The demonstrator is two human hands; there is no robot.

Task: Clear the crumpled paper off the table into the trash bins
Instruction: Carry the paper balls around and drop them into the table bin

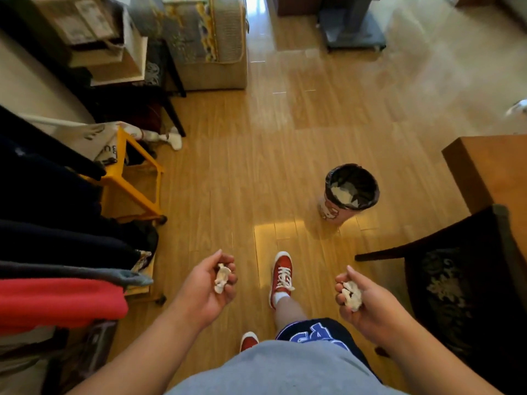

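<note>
Wooden floor (228, 181), head view: pink trash bin (349, 195) with black liner stands ahead, white paper already inside. Worktop (490, 166) corner at right. Left hand (211, 283) curled around one crumpled paper (222, 277); right hand (362, 303) clenched on another paper ball (352, 295). Red shoe (282, 275) between them.
</note>
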